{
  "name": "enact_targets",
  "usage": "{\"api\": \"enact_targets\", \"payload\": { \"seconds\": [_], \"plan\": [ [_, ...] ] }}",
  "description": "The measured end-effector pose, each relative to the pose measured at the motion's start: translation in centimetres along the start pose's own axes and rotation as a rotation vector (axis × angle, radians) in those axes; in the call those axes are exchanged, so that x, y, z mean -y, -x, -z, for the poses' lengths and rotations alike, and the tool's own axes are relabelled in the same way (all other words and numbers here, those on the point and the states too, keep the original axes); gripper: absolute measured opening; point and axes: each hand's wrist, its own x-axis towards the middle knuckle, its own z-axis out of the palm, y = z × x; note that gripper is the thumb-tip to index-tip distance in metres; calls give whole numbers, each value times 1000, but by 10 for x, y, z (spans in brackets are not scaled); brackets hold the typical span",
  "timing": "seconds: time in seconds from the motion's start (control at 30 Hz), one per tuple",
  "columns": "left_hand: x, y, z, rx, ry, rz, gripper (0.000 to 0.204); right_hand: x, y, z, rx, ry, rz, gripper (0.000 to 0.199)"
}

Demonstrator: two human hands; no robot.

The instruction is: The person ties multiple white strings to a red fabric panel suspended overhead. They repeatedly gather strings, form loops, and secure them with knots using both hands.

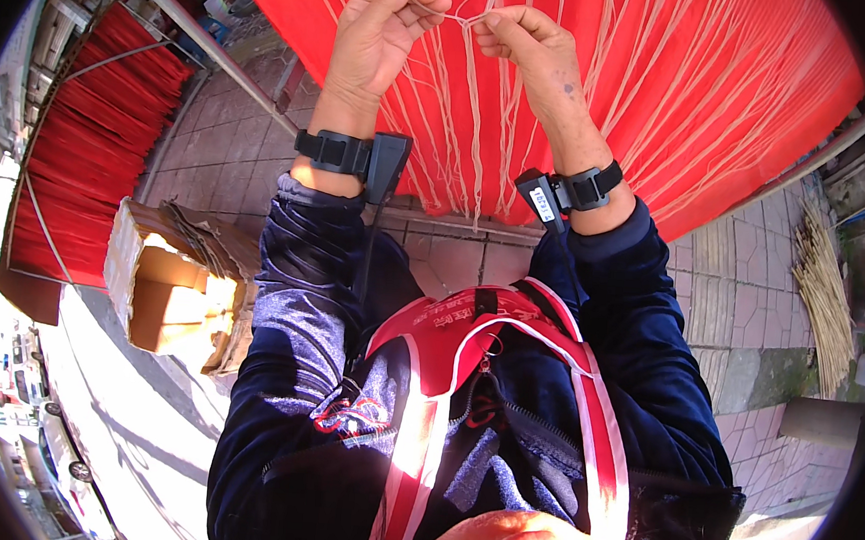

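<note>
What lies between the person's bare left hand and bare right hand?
In the head view, thin pale thread stretches from the left hand to the right hand, with a large, bright red sheet behind it.

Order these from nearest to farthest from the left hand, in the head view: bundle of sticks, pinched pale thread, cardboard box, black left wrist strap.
1. Pinched pale thread, in the left hand
2. Black left wrist strap, below it
3. Cardboard box, lower left
4. Bundle of sticks, far right

One head-worn fisheye looks steeply down from close above
</note>
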Motion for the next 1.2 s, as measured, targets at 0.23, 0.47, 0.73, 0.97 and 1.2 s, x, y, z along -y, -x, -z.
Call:
{"api": "enact_targets", "payload": {
  "seconds": [0.23, 0.47, 0.73, 0.97, 1.2],
  "plan": [
    [3, 2, -2, 2, -42, 1, 16, -9, 0, -5, -62, -193, 20, 14],
    [-1, -2, 10, -130, 9, -27, 14, -6, 5, 2, -82, -430, 58, 16],
    [1, 2, 20, -189, 52, 3, 15, -13, 11, 19, 157, -661, -44, 22],
    [8, 7, 5, -79, -31, 32, 16, 2, 9, 4, 210, -41, -140, 26],
    [-1, 7, 2, -119, -4, 0, 16, 3, -2, -9, 87, 68, -158, 18]
  ]
}}
